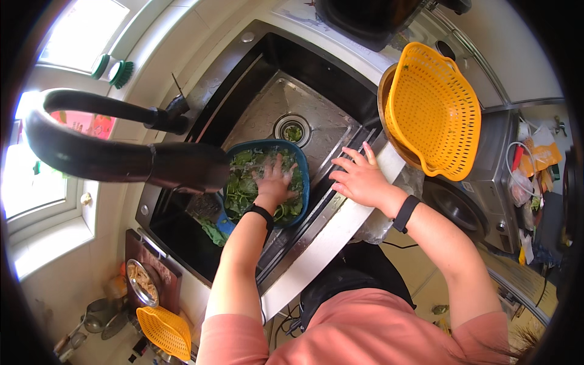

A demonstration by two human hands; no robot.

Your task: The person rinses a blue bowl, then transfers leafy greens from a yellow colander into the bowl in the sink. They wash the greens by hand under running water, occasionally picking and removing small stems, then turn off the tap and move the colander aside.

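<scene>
My left hand lies spread over leafy greens in a blue basin. Water wets the leaves around its fingers. The basin stands in a dark sink, beside the drain, which has green bits in it. A black faucet reaches over from the left, its head close to the basin's rim. My right hand holds nothing; its fingers are spread above the sink's front edge. Whether it touches the edge I cannot tell.
A yellow perforated basket rests tilted on a brown bowl at the counter's right. A green cloth lies in the sink left of the basin. Lower left are a metal bowl of food, a cutting board and another yellow basket.
</scene>
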